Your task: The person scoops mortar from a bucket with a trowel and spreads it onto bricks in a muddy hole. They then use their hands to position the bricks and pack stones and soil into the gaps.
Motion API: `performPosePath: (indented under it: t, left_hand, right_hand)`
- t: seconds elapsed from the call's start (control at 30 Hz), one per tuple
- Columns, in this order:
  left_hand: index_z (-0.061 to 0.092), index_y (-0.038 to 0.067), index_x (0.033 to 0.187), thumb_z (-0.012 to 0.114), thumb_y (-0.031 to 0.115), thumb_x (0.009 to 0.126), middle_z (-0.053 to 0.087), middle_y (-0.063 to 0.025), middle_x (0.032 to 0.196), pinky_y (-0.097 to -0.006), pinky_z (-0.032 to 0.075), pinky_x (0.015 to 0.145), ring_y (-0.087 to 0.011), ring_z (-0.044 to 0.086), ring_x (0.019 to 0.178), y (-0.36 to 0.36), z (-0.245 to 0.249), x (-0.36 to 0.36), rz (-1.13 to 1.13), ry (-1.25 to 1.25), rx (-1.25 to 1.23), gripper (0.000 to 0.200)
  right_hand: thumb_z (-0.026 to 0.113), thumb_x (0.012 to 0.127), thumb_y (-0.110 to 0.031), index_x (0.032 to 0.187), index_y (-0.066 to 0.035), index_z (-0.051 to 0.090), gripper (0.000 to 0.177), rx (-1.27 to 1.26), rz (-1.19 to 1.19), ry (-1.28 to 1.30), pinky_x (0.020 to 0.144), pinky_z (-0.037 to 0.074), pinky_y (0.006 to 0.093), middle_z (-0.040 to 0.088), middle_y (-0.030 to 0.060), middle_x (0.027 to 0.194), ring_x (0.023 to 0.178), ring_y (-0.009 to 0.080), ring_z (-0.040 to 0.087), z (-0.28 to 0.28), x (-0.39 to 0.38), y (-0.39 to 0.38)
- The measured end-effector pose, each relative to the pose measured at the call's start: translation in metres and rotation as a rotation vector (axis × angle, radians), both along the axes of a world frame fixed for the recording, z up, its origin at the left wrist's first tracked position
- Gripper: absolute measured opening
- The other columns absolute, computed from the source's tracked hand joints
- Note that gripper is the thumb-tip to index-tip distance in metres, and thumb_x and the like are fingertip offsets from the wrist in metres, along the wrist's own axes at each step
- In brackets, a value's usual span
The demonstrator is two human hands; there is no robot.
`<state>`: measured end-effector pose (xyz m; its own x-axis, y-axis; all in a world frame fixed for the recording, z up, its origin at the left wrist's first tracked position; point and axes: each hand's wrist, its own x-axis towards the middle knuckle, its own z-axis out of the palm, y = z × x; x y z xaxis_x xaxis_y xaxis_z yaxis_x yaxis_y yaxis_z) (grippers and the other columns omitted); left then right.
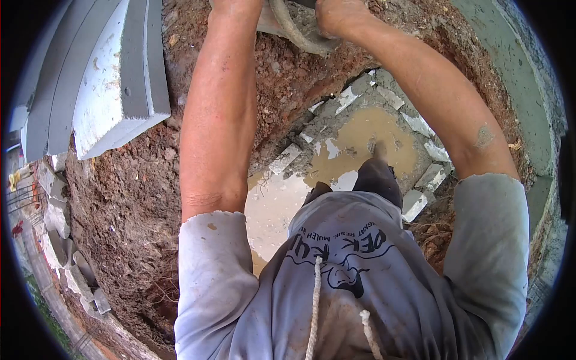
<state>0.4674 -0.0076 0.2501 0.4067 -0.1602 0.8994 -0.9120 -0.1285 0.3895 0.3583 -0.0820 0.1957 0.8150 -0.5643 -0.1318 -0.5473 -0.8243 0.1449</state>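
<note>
Both my hands reach to the top edge of the head view. My left hand (237,5) shows little more than its wrist, and its fingers are out of frame. The fingers of my right hand (337,19) are curled against a dirty, cement-crusted bucket (300,37), of which a thick curved grey rim shows between my hands. A dark part shows beside my right fingers, too cut off to name. Below the bucket is rough brown soil (282,78).
Muddy water (378,135) lies around my boot (378,174), edged by broken block pieces (285,159). Large pale blocks (114,90) stand at upper left. A grey plastered wall (510,66) curves along the right. More block pieces (78,282) line the left bank.
</note>
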Motion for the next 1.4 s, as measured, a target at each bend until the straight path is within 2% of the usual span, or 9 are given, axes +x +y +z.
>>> performPosePath:
  t: [0.2,0.5,0.6,0.67,0.77,0.87,0.9,1.0,1.4]
  left_hand:
    - [0.062,0.003,0.118,0.064,0.008,0.077,0.066,-0.0071,0.086,-0.0321,0.055,0.072,-0.0171,0.065,0.075,0.02,-0.011,0.04,-0.696,0.845,0.092,0.041]
    - [0.053,-0.006,0.129,0.057,0.005,0.069,0.063,-0.0142,0.108,-0.0321,0.048,0.089,-0.0208,0.062,0.098,0.055,-0.028,-0.015,-0.734,0.71,-0.119,0.061]
    - [0.051,-0.007,0.13,0.057,0.004,0.068,0.06,-0.0143,0.116,-0.0312,0.045,0.092,-0.022,0.058,0.101,0.085,-0.042,-0.016,-0.74,0.739,-0.216,0.063]
    - [0.051,-0.007,0.131,0.057,0.004,0.068,0.058,-0.0146,0.119,-0.0328,0.043,0.095,-0.0225,0.056,0.106,0.101,-0.06,-0.014,-0.714,0.752,-0.241,0.064]
    - [0.05,-0.006,0.131,0.057,0.004,0.067,0.056,-0.0146,0.122,-0.0344,0.041,0.098,-0.0226,0.054,0.109,0.119,-0.075,-0.014,-0.689,0.775,-0.271,0.066]
    - [0.051,-0.006,0.13,0.057,0.003,0.064,0.057,-0.0152,0.122,-0.0342,0.043,0.096,-0.0232,0.055,0.108,0.127,-0.081,-0.009,-0.734,0.808,-0.383,0.067]
    - [0.051,-0.006,0.13,0.057,0.003,0.064,0.057,-0.0152,0.121,-0.0342,0.044,0.096,-0.0233,0.056,0.108,0.128,-0.079,-0.009,-0.763,0.832,-0.439,0.067]
    - [0.051,-0.006,0.128,0.056,0.004,0.062,0.058,-0.0156,0.118,-0.0351,0.045,0.095,-0.0245,0.057,0.107,0.142,-0.074,-0.008,-0.738,0.873,-0.448,0.067]
    - [0.052,-0.006,0.125,0.056,0.006,0.063,0.059,-0.0136,0.115,-0.0344,0.045,0.094,-0.024,0.058,0.103,0.181,-0.099,0.041,-0.7,0.919,-0.542,0.064]
  right_hand:
    - [0.057,0.072,0.001,0.102,-0.002,0.071,0.034,0.172,-0.126,0.269,0.084,0.053,0.0406,0.068,0.0199,0.107,0.101,0.0316,0.067,-0.023,0.037,-0.034]
    - [0.057,0.079,-0.01,0.102,0.006,0.069,0.031,0.545,-0.152,0.009,0.081,0.053,0.0415,0.065,0.0247,0.108,0.096,0.0311,0.067,-0.019,-0.005,0.014]
    - [0.056,0.079,-0.012,0.1,0.008,0.068,0.032,0.426,0.241,0.262,0.082,0.053,0.0398,0.064,0.0258,0.109,0.097,0.0319,0.066,-0.02,-0.007,0.026]
    - [0.056,0.079,-0.015,0.099,0.008,0.068,0.033,1.031,-0.31,-0.114,0.083,0.053,0.04,0.064,0.026,0.109,0.094,0.0343,0.067,-0.022,-0.013,0.043]
    - [0.06,0.074,-0.012,0.09,0.013,0.066,0.03,0.89,0.055,-0.068,0.069,0.056,0.0399,0.067,0.0266,0.09,0.076,0.0325,0.069,-0.039,-0.01,0.051]
    - [0.061,0.074,-0.005,0.083,0.013,0.064,0.02,1.294,-0.482,-0.353,0.057,0.056,0.0398,0.066,0.0236,0.079,0.068,0.0302,0.069,-0.038,-0.012,0.073]
    - [0.067,0.076,-0.007,0.07,0.009,0.058,0.019,1.255,-0.39,-0.402,0.038,0.051,0.0334,0.058,0.0133,0.063,0.047,0.0224,0.062,-0.042,-0.008,0.074]
    - [0.067,0.076,-0.004,0.072,0.009,0.057,0.017,1.507,-0.466,-0.504,0.037,0.051,0.0327,0.059,0.0137,0.065,0.047,0.0212,0.062,-0.046,0.0,0.09]
    - [0.067,0.072,-0.009,0.085,0.008,0.054,0.025,1.456,-0.169,-0.384,0.042,0.051,0.0307,0.059,0.0105,0.066,0.048,0.0186,0.062,-0.044,0.043,0.096]
